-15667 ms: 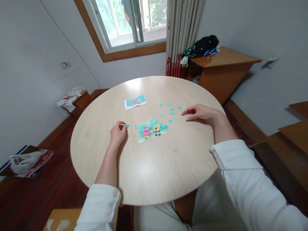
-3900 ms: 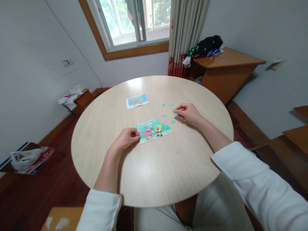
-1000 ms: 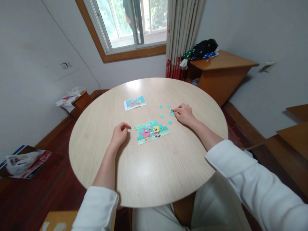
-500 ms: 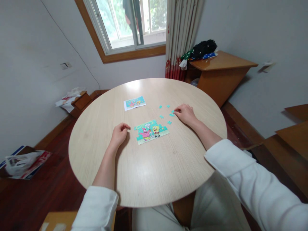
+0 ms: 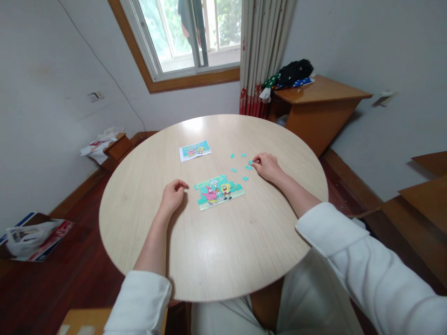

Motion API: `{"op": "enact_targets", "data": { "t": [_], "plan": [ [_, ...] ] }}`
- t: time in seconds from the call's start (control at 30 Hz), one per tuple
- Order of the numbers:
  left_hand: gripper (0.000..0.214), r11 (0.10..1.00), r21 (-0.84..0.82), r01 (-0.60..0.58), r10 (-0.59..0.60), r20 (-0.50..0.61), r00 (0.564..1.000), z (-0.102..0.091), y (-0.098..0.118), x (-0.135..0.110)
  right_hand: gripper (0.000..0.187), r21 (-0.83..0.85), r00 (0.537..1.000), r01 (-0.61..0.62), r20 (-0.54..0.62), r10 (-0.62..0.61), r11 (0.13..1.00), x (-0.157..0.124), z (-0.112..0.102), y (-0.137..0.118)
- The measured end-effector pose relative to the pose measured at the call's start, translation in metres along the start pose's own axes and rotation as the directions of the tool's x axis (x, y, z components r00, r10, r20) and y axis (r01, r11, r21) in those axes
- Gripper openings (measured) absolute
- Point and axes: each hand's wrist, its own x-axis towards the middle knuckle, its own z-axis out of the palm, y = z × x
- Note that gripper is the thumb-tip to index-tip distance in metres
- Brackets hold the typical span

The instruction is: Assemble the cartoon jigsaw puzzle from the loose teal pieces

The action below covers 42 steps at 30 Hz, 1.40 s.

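Observation:
A partly built cartoon jigsaw puzzle (image 5: 219, 191) lies flat near the middle of the round wooden table (image 5: 216, 251). My left hand (image 5: 173, 195) rests on the table just left of the puzzle, fingers curled in, with nothing visible in them. My right hand (image 5: 268, 166) lies to the right of the puzzle, and its thumb and forefinger pinch a small teal puzzle piece (image 5: 249, 163). Several loose teal pieces (image 5: 233, 170) are scattered between that hand and the puzzle. A small reference picture (image 5: 194, 150) lies farther back on the table.
A wooden desk (image 5: 321, 100) with dark clothes (image 5: 291, 72) stands at the back right beside a striped curtain (image 5: 260, 56). On the floor at the left are a plastic bag (image 5: 30, 235) and a box with papers (image 5: 111, 144). Cardboard (image 5: 424, 195) lies at the right.
My left hand has drawn back from the puzzle's left edge and now rests beside it. My right hand has stayed at the loose pieces, fingertips closing on one over the last second.

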Motion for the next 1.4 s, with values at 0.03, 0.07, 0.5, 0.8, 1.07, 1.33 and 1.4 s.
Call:
{"op": "enact_targets", "data": {
  "t": [0.03,0.07,0.5,0.8,1.07,1.33,1.4],
  "plan": [
    [0.02,1.0,0.0,-0.002,0.002,-0.001,1.0,0.0,0.0,0.0,0.012,0.004,1.0,0.003,0.004,-0.003,1.0,0.0,-0.001,0.0],
    [0.02,1.0,0.001,-0.004,0.004,-0.001,1.0,0.0,0.0,0.0,0.012,0.005,1.0,0.005,0.01,-0.005,1.0,0.0,-0.001,0.0],
    [0.019,1.0,0.012,-0.012,0.012,-0.009,1.0,0.001,-0.001,0.001,0.023,0.022,1.0,0.02,0.002,-0.02,1.0,-0.004,-0.009,-0.006],
    [0.019,0.999,0.046,-0.01,0.01,-0.006,1.0,0.002,0.002,0.0,0.015,-0.006,1.0,-0.022,0.017,0.023,1.0,0.0,-0.005,-0.005],
    [0.019,0.998,0.055,-0.016,0.017,-0.01,1.0,0.001,0.002,-0.002,0.015,0.044,1.0,-0.003,0.017,0.003,0.999,-0.001,-0.002,-0.005],
    [0.02,0.998,0.055,-0.002,0.002,0.002,1.0,0.001,0.004,-0.001,0.016,0.317,1.0,0.017,-0.028,-0.008,0.948,-0.006,-0.014,-0.017],
    [0.02,0.999,0.049,-0.003,0.003,0.001,1.0,0.001,0.004,-0.001,0.019,0.419,0.998,0.008,-0.06,0.018,0.908,-0.005,-0.013,-0.018]
  ]
}}
